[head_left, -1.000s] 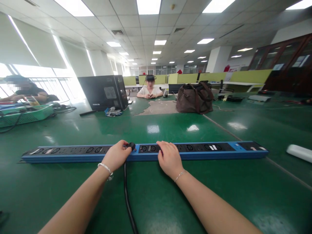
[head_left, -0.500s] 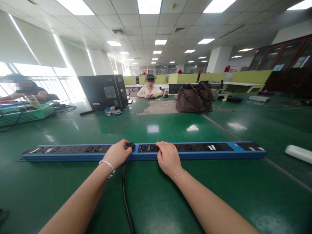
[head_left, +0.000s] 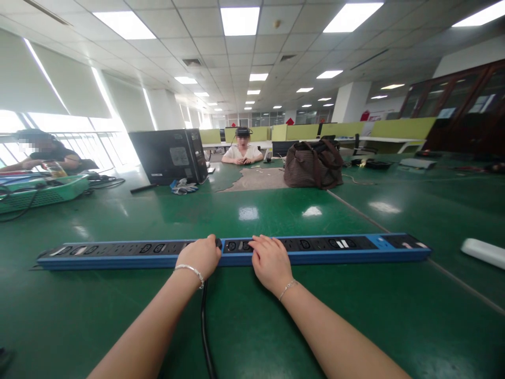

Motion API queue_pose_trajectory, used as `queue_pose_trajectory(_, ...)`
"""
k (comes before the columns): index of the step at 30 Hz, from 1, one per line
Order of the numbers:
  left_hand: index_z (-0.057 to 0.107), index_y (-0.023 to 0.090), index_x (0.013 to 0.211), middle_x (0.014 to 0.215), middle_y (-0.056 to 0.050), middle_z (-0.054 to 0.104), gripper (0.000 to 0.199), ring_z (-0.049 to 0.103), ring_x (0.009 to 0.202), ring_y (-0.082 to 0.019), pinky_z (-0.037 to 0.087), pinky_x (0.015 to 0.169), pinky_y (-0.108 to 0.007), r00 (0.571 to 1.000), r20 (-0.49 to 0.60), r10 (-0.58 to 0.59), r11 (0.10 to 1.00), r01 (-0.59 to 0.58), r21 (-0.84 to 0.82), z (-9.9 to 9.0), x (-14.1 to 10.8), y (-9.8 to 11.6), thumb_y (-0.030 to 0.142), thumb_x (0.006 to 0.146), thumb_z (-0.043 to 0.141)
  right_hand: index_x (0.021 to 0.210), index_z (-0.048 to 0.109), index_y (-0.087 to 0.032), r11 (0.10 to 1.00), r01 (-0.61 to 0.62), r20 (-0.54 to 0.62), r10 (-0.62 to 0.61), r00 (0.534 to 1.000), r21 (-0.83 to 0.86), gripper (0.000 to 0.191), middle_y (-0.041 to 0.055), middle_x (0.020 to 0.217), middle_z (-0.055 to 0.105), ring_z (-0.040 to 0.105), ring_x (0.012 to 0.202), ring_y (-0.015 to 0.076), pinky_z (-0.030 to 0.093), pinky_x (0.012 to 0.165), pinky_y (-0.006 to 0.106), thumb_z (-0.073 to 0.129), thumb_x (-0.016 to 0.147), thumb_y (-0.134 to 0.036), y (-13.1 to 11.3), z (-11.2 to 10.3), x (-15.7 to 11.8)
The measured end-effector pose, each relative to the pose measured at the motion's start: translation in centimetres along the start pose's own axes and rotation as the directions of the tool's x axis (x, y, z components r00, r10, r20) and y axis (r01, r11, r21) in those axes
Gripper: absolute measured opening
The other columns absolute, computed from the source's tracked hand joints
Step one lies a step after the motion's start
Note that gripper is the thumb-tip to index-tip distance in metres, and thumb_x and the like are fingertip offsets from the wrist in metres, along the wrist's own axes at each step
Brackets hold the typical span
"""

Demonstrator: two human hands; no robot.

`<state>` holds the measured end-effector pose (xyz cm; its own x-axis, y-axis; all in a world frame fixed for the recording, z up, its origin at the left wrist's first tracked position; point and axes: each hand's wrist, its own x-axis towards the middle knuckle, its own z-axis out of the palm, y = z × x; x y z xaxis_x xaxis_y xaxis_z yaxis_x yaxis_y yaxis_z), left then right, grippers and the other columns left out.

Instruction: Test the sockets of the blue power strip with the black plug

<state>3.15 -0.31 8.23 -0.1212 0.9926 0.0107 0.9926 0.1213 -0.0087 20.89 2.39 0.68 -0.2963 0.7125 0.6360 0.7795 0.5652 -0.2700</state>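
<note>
A long blue power strip (head_left: pixel 158 261) with black sockets lies across the green table in front of me. My left hand (head_left: pixel 200 257) is closed around a black plug (head_left: pixel 218 243) at the strip's top, left of its middle. Most of the plug is hidden behind my fingers, so I cannot tell how deep it sits. Its thick black cord (head_left: pixel 204 326) hangs from under that hand toward me. Just right of the middle, my right hand (head_left: pixel 271 263) grips the strip, fingers over the sockets and thumb at the near side.
Behind the strip stand a black computer case (head_left: pixel 165 157), gloves (head_left: pixel 183 186) and a brown bag (head_left: pixel 313 164). A green basket (head_left: pixel 47 193) is at the left, a white bar-shaped object (head_left: pixel 484 253) at the right. One person (head_left: pixel 243 150) sits opposite, another (head_left: pixel 53 152) at far left.
My left hand has shifted slightly right and turned over the plug, covering more of it. My right hand stays on the strip. The view has tipped up a little.
</note>
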Motion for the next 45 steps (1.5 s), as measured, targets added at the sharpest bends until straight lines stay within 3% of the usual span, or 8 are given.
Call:
queue_pose_trajectory(6,0.057,0.014,0.101,0.086,-0.016,0.069,0.036,0.066,0.082,-0.029,0.048,0.07,-0.04,1.0,0.004,0.001,0.997,-0.001,0.075,0.0,-0.1,0.5,0.029,0.087,0.027,0.101,0.066,-0.024,1.0,-0.001,0.003,0.001,1.0,0.009,0.029,0.0016,0.114,0.065,0.053,0.111,0.0181,0.032,0.099,0.039,0.044,0.084,-0.018,0.0,0.1,0.0)
queue_pose_trajectory(16,0.065,0.014,0.094,0.1,-0.02,0.067,0.036,0.064,0.092,-0.03,0.047,0.077,-0.04,0.989,0.135,0.059,0.995,-0.069,0.075,-1.2,1.9,0.0,0.028,0.083,0.034,0.101,0.066,-0.023,1.0,0.001,0.003,-0.001,1.0,0.016,0.029,0.0013,0.113,0.065,0.054,0.11,0.0185,0.032,0.099,0.039,0.043,0.084,-0.018,0.0,0.0,0.0)
queue_pose_trajectory(21,0.056,0.022,0.115,0.107,-0.014,0.067,0.043,0.063,0.097,-0.028,0.046,0.08,-0.039,0.989,0.132,0.063,0.998,-0.064,-0.001,-0.5,1.8,-0.4,0.037,0.086,0.029,0.101,0.067,-0.023,1.0,0.004,0.001,-0.004,1.0,-0.003,0.029,0.0023,0.113,0.065,0.054,0.11,0.0182,0.034,0.098,0.039,0.044,0.084,-0.018,-0.1,-0.1,0.0)
queue_pose_trajectory(26,0.052,0.018,0.119,0.104,-0.02,0.066,0.045,0.063,0.094,-0.032,0.045,0.077,-0.045,0.992,0.128,0.017,0.999,-0.013,-0.035,0.0,1.5,-0.2,0.035,0.087,0.026,0.1,0.067,-0.023,1.0,0.009,0.002,-0.009,1.0,-0.014,0.029,0.0028,0.113,0.065,0.055,0.109,0.0185,0.035,0.096,0.038,0.044,0.083,-0.017,-0.1,-0.1,0.1)
queue_pose_trajectory(32,0.047,0.016,0.124,0.108,-0.015,0.066,0.044,0.063,0.099,-0.023,0.045,0.081,-0.033,0.97,0.203,0.133,0.988,-0.112,-0.11,0.5,2.6,-0.6,0.03,0.088,0.026,0.101,0.066,-0.023,1.0,0.006,0.009,-0.005,1.0,-0.028,0.029,0.0022,0.114,0.065,0.054,0.11,0.019,0.035,0.096,0.038,0.043,0.084,-0.018,-0.1,-0.1,0.1)
queue_pose_trajectory(38,0.046,0.009,0.123,0.113,-0.021,0.063,0.044,0.061,0.102,-0.026,0.045,0.082,-0.035,0.963,0.245,0.11,0.992,-0.092,-0.084,0.4,3.0,-0.2,0.027,0.087,0.029,0.106,0.064,-0.022,0.999,0.023,0.024,-0.022,0.999,-0.048,0.029,0.0042,0.118,0.063,0.051,0.114,0.0202,0.035,0.096,0.04,0.044,0.086,-0.023,-0.1,0.0,-0.1)
queue_pose_trajectory(45,0.053,0.009,0.118,0.116,-0.021,0.061,0.041,0.06,0.105,-0.026,0.044,0.084,-0.032,0.951,0.289,0.113,0.993,-0.099,-0.062,-0.7,3.0,0.2,0.025,0.084,0.036,0.107,0.064,-0.022,0.998,0.032,0.024,-0.031,0.999,-0.055,0.029,0.0045,0.118,0.063,0.051,0.114,0.0201,0.035,0.096,0.04,0.043,0.086,-0.023,0.0,0.0,-0.1)
